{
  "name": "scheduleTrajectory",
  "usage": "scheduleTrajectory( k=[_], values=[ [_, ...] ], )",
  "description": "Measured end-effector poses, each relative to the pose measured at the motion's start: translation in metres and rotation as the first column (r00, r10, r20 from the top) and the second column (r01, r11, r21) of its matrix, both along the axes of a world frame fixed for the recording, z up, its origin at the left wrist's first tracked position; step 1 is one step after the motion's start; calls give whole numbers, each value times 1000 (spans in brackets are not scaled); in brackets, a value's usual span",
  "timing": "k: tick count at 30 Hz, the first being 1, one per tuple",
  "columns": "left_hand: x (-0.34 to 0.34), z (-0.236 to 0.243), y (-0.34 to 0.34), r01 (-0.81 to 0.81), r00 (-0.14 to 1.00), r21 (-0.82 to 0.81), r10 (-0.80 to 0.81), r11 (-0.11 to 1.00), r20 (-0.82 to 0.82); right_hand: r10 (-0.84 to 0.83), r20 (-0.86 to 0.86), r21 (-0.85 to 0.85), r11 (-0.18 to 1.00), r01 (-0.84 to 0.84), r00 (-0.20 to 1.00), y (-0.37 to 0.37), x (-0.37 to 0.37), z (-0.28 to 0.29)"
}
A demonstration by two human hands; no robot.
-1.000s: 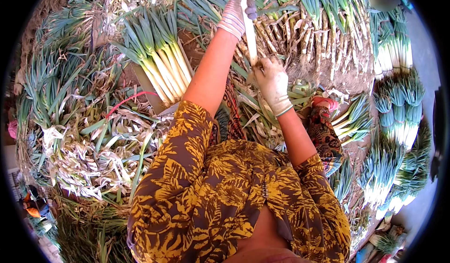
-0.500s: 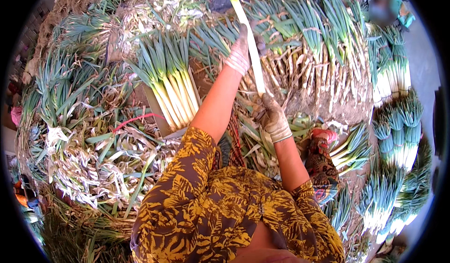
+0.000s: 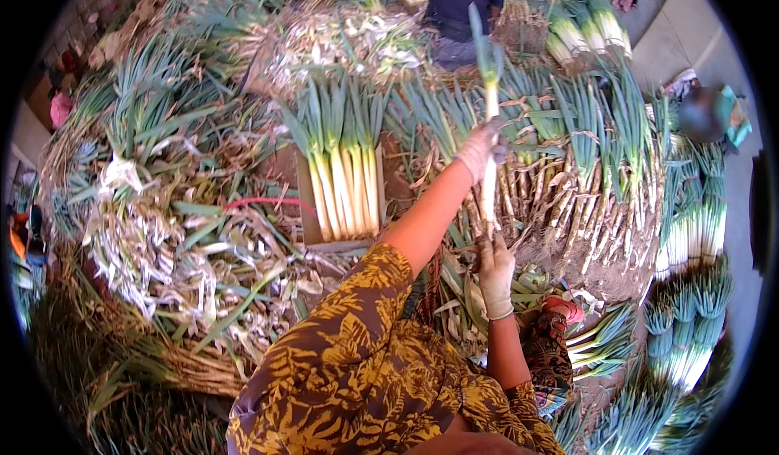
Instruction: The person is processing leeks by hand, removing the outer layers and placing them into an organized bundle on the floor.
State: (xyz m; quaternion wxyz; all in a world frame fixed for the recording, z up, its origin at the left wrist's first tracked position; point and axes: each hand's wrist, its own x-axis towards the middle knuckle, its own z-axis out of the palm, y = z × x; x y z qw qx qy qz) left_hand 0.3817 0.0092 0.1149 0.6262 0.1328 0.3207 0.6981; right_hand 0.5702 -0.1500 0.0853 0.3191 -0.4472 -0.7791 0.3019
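Observation:
A long leek (image 3: 489,187) with a white stalk and green top stands nearly upright between my two gloved hands. My left hand (image 3: 479,151) is wrapped round its upper white part, just below the leaves. Lower down, my right hand (image 3: 493,272) has its fingers closed on the root end, where the stalk looks brownish. Left of my left arm, several cleaned leeks (image 3: 349,187) lie side by side in a shallow tray (image 3: 310,211), white ends toward me. Beyond my hands spreads a row of untrimmed leeks (image 3: 580,187) with dry brown skins and roots.
Peeled leaf scraps (image 3: 154,252) cover the ground at left, crossed by a red strap (image 3: 272,202). Tied leek bundles (image 3: 690,219) line the right side. Loose leeks (image 3: 600,341) lie beside my foot (image 3: 564,309). Another person in a dark shirt (image 3: 462,4) sits at the far side.
My view has shifted, so the scene sits lower and the other person shows more. Both hands still grip a leek, which now stands straighter.

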Motion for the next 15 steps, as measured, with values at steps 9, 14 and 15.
scheduleTrajectory(
  k=[9, 14, 15],
  values=[
    [-55, 0, 13, -188, 950, 178, 225, 966, -216, -75, 221, -113, 988, 101, 972, -71, 107, -93],
    [-178, -31, -44, -300, 867, 216, 360, 929, -344, -36, 458, -138, 984, 111, 888, -70, 176, -177],
    [-197, -45, -54, -308, 864, 198, 360, 931, -351, -60, 492, -249, 946, 206, 869, -75, 179, -183]
  ],
)
